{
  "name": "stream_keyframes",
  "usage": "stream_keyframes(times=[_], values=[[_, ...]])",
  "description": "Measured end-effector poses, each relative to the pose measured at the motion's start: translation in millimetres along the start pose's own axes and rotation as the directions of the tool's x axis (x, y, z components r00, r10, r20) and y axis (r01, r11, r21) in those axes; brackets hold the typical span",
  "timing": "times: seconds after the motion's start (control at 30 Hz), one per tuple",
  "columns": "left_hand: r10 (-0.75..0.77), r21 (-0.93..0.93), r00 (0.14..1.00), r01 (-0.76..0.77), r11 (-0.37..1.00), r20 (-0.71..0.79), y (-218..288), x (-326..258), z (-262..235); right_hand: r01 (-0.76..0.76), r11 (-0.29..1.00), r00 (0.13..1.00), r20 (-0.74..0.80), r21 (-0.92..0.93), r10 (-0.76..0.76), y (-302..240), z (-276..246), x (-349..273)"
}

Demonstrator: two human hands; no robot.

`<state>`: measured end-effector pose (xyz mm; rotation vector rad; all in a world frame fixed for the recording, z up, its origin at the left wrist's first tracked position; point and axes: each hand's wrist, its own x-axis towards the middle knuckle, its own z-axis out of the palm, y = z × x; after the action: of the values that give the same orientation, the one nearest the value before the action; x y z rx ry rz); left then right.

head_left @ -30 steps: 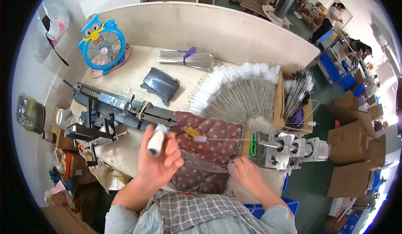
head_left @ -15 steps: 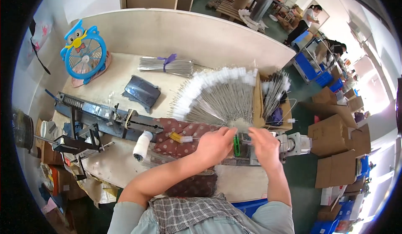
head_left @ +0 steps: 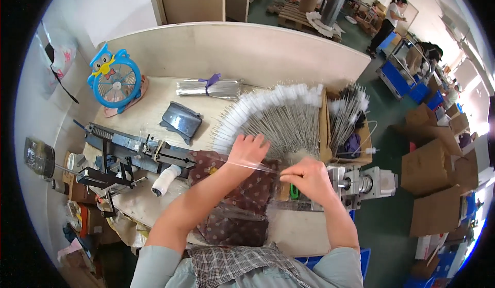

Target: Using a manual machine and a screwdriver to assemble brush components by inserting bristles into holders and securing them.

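Note:
My right hand [head_left: 309, 178] pinches the end of a clear plastic film [head_left: 263, 168] between thumb and fingers. The film runs left from there, across my left wrist. My left hand [head_left: 249, 150] is curled at the near edge of a fan of thin metal wires with white tips [head_left: 278, 113]; whatever its fingers hold is hidden. Beneath my left forearm lies a brown dotted cloth [head_left: 240, 198], with a small yellow piece [head_left: 212, 170] partly showing. A green part [head_left: 294, 191] sits just below my right fingers, on the metal bench device.
Left stands a long metal fixture [head_left: 139, 146] with a white roll [head_left: 166, 179] beside it. Further back are a blue toy-shaped fan [head_left: 116, 81], a dark glossy case [head_left: 181, 120] and a tied wire bundle [head_left: 209, 88]. A cardboard box of wires [head_left: 350, 133] stands right; people work beyond.
My left hand has moved left and away from the green part, toward the wire fan. My right hand has shifted slightly left and down into a pinch. Clear film now shows between them.

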<state>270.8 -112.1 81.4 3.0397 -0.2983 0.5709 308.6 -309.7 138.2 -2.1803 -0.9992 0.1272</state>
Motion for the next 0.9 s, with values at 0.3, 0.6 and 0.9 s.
stream_keyframes(times=[0.3, 0.6, 0.9], values=[[-0.348, -0.615, 0.936, 0.247, 0.749, -0.049, 0, -143, -59, 0.426, 0.903, 0.902, 0.053, 0.058, -0.429, -64, 78, 67], [-0.577, -0.701, 0.452, 0.173, -0.692, 0.68, -44, -177, -73, 0.367, 0.915, 0.93, 0.055, -0.168, -0.363, -98, 124, 75], [-0.642, -0.556, 0.548, 0.802, 0.22, 0.536, -49, -151, -56, 0.332, 0.907, 0.94, 0.164, -0.258, -0.298, -99, 123, 85]])
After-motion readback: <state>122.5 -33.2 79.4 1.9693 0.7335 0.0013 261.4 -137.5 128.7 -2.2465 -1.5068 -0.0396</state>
